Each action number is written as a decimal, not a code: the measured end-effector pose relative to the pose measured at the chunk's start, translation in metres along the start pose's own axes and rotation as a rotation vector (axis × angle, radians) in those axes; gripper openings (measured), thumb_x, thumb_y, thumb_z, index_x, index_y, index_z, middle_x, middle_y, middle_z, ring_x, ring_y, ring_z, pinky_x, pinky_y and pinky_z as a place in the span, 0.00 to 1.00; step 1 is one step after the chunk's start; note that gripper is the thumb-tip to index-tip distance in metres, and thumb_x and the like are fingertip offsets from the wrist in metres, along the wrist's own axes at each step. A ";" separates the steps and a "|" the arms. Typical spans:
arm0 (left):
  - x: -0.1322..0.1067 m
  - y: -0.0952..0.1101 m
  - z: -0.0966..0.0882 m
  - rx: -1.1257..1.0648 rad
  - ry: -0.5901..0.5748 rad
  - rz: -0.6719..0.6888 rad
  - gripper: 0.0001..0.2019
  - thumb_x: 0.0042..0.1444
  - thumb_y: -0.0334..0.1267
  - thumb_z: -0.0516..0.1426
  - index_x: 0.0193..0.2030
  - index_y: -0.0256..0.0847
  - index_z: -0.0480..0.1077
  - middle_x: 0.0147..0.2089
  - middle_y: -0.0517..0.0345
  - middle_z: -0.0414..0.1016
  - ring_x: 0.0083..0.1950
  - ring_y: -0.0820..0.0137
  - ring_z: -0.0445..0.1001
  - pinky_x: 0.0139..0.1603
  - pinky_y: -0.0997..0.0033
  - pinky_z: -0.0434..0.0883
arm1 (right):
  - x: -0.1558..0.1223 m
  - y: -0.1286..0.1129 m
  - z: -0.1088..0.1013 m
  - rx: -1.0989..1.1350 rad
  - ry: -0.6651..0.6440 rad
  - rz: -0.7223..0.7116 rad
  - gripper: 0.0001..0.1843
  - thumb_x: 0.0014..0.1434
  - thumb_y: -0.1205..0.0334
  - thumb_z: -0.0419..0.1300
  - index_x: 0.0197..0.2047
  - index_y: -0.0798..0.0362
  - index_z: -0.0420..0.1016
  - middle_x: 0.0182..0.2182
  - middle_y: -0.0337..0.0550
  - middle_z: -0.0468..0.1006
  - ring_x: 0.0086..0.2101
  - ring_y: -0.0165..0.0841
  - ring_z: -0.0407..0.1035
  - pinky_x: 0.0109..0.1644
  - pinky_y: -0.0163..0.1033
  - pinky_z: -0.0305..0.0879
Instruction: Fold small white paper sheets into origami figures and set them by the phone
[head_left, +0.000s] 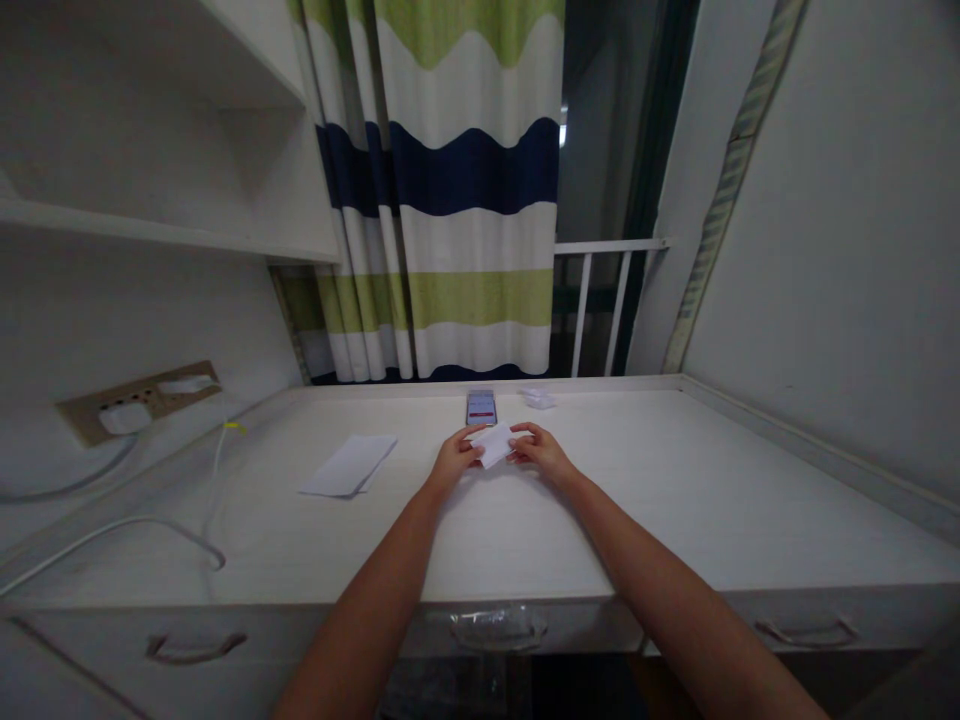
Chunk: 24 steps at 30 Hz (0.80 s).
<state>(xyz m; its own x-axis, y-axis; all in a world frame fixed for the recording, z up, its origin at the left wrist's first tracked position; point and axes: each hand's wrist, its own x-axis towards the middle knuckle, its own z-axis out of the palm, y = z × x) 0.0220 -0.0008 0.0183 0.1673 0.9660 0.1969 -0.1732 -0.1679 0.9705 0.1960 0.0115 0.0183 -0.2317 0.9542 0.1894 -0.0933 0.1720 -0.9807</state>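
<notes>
With the left hand [454, 458] and right hand [541, 451] both pinching the small folded paper [493, 444] just above the desk [675, 480], near the phone [481, 407], align edges squarely before pressing any crease, judging by the grip.

A wide white worktop [675, 500] with a faint wood grain carries the things; it reaches from the left wall to the right wall and has a low raised rim at the back and the right side. Flat white sheets of paper [349, 465] lie on its left part, one on top of another. A smartphone with a lit screen [481, 406] lies near the back edge, in the middle. Just right of it lies a small crumpled white scrap [538, 398]. A thin white cable [150, 525] curves over the left part of the surface. The front edge shows drawers with curved handles [196, 648].
</notes>
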 end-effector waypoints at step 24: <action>-0.002 0.000 0.006 0.130 -0.080 -0.074 0.17 0.37 0.46 0.60 0.28 0.31 0.71 0.27 0.52 0.72 0.26 0.71 0.70 0.25 0.73 0.66 | 0.002 0.001 -0.002 -0.124 -0.049 -0.113 0.14 0.39 0.58 0.62 0.31 0.56 0.74 0.18 0.37 0.71 0.20 0.24 0.62 0.23 0.30 0.56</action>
<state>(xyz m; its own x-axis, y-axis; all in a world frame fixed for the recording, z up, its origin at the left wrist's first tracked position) 0.0273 -0.0037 0.0191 0.2529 0.9588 0.1295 -0.0311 -0.1258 0.9916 0.1979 0.0136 0.0178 -0.2735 0.9144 0.2983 -0.0017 0.3096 -0.9509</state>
